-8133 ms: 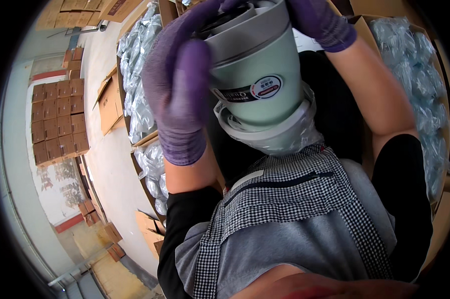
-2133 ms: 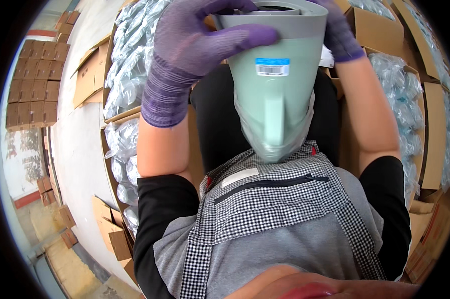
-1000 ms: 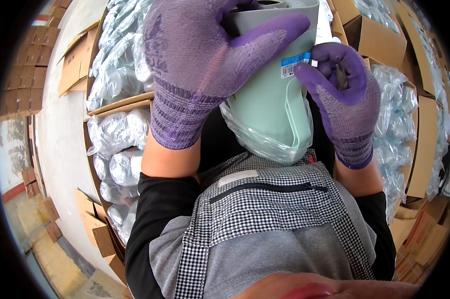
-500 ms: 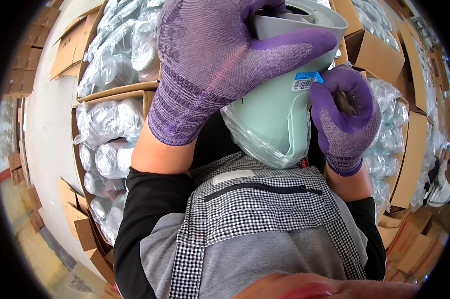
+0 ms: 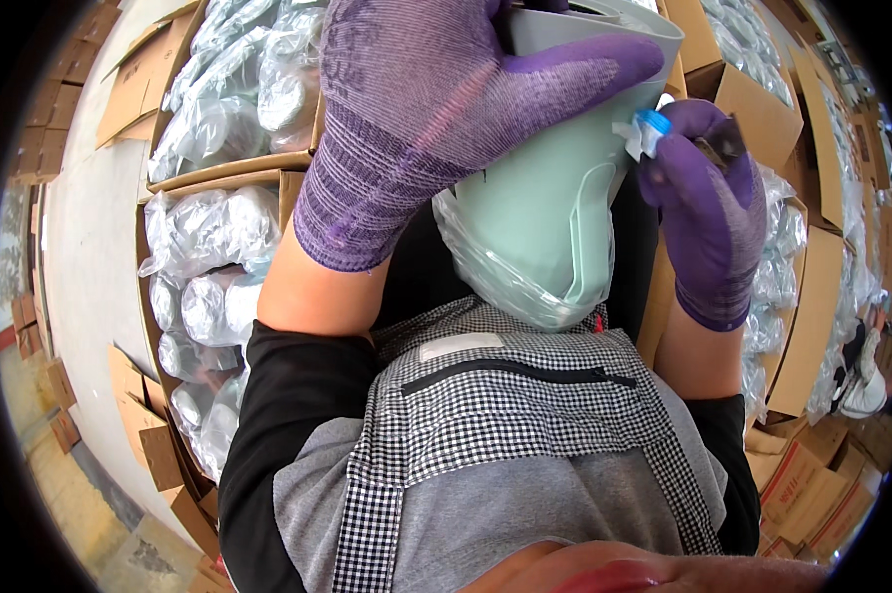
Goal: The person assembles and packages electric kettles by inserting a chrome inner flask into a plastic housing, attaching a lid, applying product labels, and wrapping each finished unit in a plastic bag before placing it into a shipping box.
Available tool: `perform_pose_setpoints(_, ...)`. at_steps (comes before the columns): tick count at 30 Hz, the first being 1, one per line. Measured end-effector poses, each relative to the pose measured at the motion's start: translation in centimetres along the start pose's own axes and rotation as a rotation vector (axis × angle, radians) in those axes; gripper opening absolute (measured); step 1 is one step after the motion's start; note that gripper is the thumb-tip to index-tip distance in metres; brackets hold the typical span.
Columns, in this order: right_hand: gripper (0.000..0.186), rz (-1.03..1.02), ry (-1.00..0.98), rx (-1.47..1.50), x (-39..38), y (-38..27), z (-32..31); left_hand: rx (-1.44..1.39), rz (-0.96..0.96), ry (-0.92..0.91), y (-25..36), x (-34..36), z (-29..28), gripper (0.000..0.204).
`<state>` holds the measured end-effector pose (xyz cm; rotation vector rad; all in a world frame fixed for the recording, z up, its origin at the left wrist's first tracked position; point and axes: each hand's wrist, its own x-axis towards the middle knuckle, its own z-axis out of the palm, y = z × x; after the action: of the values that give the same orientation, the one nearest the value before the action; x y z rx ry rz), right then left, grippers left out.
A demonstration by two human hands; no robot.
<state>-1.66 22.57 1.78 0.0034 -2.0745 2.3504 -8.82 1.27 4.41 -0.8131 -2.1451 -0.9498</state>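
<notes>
My left hand (image 5: 446, 89), in a purple glove, grips the grey upper collar of a mint-green plastic vessel with a side handle (image 5: 540, 217). Its thumb lies across the front, and the fingers curl over the top, partly out of frame. A clear plastic bag (image 5: 490, 282) is bunched around the vessel's lower end, close to my apron. Just right of the vessel, my gloved right hand (image 5: 713, 208) pinches a crumpled blue-and-white sticker (image 5: 646, 130) between thumb and finger. A small dark flat piece (image 5: 727, 143), too unclear to name, shows among that hand's curled fingers.
Cardboard boxes of plastic-wrapped items stand on the left, with wrapped bundles (image 5: 213, 232) filling one. More wrapped items (image 5: 777, 257) fill a box by my right arm, beside its raised flap (image 5: 807, 316). Flattened cartons (image 5: 811, 494) lie at the lower right.
The sticker has come off the mint-green vessel and is now crumpled in my right hand's pinch. That hand has turned and moved slightly right; my left hand keeps its hold.
</notes>
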Motion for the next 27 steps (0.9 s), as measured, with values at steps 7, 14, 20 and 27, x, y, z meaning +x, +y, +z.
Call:
perform_pose_setpoints(7, 0.041, -0.622, 0.321, -0.494, -0.3, 1.2, 1.0, -0.043, -0.007, 0.025, -0.8, -0.3, 0.2, 0.043)
perform_pose_setpoints(14, 0.038, -0.584, 0.126, -0.616, -0.8, 0.2, 1.6, -0.047, -0.019, -0.006, -0.6, -0.1, 0.2, 0.043)
perform_pose_setpoints(20, 0.014, -0.402, -0.028, -0.261, 0.2, -0.6, 1.4, -0.063, 0.014, -0.003, -1.3, -0.2, 0.1, 0.043)
perform_pose_setpoints(27, 0.011, -0.478, -0.079, -0.299, 0.4, -0.4, 1.4, -0.014, 0.045, 0.019, -0.7, 0.0, 0.0, 0.044)
